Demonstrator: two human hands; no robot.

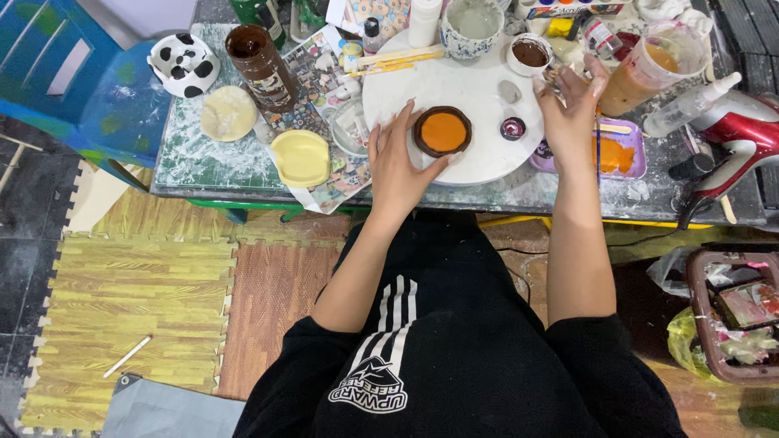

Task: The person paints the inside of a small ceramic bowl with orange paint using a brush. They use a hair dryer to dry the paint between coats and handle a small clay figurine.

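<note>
Just above the middle of the frame, the left hand (pixel 398 166) lies on a round white board (pixel 479 97), fingers spread and curved around the left rim of a small brown dish (pixel 443 131) filled with orange paint; the thumb reaches the dish's lower right edge, so the hand cups it rather than lifts it. The dish sits on the lower middle of the board, which rests on a paint-spattered bench (pixel 195 162). To the right, the right hand (pixel 570 113) reaches toward the board's upper right edge, fingers bunched around something small and thin; what it pinches I cannot tell. Just beyond those fingers stands a small white cup of brown paint (pixel 531 53). Between the two hands, on the board, lies a little round dark lid (pixel 513 128) with a purplish swirl. Under the right wrist is a purple tray (pixel 629 158) smeared with orange, and above it a clear plastic cup of orange-brown liquid (pixel 649 69). At the board's top edge lie a few wooden sticks (pixel 402 59). Left of the board sit a yellow shallow dish (pixel 301 157), a pale round disc (pixel 228 113), a tall brown-stained jar (pixel 261 66) and a black-and-white spotted bowl (pixel 184 65). At far right lies a red and white hair dryer (pixel 734 142)
</note>
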